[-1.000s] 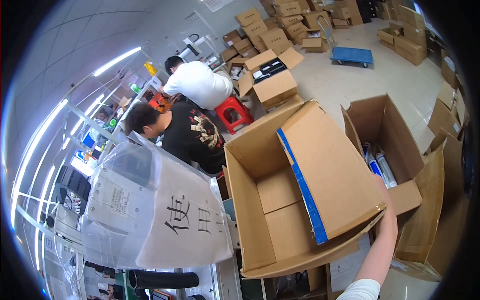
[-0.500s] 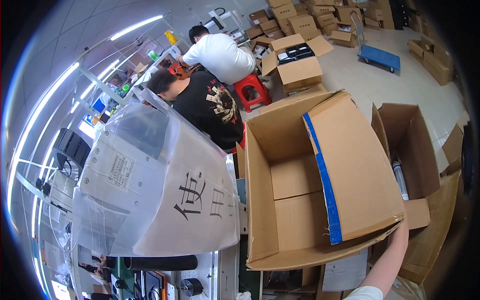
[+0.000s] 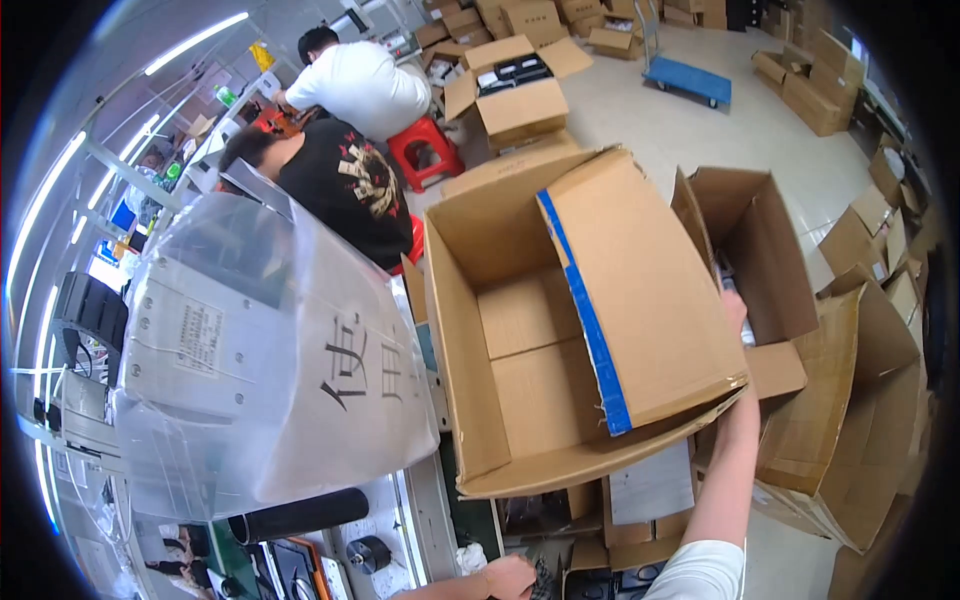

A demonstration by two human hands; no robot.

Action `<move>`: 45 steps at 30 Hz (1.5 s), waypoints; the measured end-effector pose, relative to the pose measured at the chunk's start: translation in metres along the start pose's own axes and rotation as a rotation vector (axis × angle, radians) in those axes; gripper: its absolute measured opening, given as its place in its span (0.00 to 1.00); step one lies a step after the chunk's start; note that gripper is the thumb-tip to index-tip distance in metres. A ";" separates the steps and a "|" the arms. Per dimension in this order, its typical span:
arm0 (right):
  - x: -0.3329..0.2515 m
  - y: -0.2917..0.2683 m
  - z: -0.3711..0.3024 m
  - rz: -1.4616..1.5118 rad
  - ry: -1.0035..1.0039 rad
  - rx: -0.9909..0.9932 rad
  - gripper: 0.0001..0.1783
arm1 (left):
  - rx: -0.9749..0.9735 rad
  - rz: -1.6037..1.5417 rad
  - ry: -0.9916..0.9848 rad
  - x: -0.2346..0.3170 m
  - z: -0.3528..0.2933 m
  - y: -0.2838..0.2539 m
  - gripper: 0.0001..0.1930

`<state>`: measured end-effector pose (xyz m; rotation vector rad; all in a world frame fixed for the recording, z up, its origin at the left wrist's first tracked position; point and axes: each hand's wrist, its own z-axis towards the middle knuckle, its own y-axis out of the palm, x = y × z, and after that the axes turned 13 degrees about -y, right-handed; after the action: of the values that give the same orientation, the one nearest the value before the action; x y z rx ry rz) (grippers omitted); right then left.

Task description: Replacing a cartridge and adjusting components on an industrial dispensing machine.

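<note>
My right arm reaches past the near right corner of a large open cardboard box (image 3: pixel 535 420). Beyond its blue-taped flap (image 3: pixel 640 300), my right hand (image 3: pixel 735 305) is closed over a pale, clear tube-shaped item (image 3: pixel 748 335) inside a narrower open carton (image 3: pixel 775 250). That flap's edge covers part of the hand, and I see the tube's two ends on either side of it. Down at the lower edge, my left hand (image 3: pixel 510 578) has its fingers curled in beside a dark, patterned bit of material; what it holds, if anything, is hidden.
Plastic sheeting with a printed sheet (image 3: pixel 350 370) covers a machine on the left. Two people sit beyond it, one in black (image 3: pixel 335 185), one in white (image 3: pixel 365 90) on a red stool (image 3: pixel 425 150). Open cartons (image 3: pixel 840 400) stand at right; a blue trolley (image 3: pixel 690 80) is farther back.
My right hand has come into view over the tube in the narrow carton. My left hand has appeared at the lower edge. The whole scene has shifted left and up in the picture.
</note>
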<state>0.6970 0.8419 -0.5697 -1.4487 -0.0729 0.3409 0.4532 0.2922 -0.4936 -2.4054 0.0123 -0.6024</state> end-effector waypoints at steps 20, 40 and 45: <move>-0.059 -0.323 -0.359 0.135 -0.137 1.132 0.19 | 0.195 0.094 0.080 0.001 -0.006 -0.005 0.27; -0.326 -0.420 -0.698 0.239 -0.882 0.466 0.32 | -0.298 -2.037 0.154 0.178 -0.266 0.012 0.32; -0.388 -0.427 -0.695 0.558 -0.852 0.595 0.38 | 0.183 -1.614 0.373 0.101 -0.391 0.036 0.42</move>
<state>0.5827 0.0346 -0.1809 -0.6318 -0.2321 1.3078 0.3829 0.0156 -0.2056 -1.6171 -1.8014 -1.5702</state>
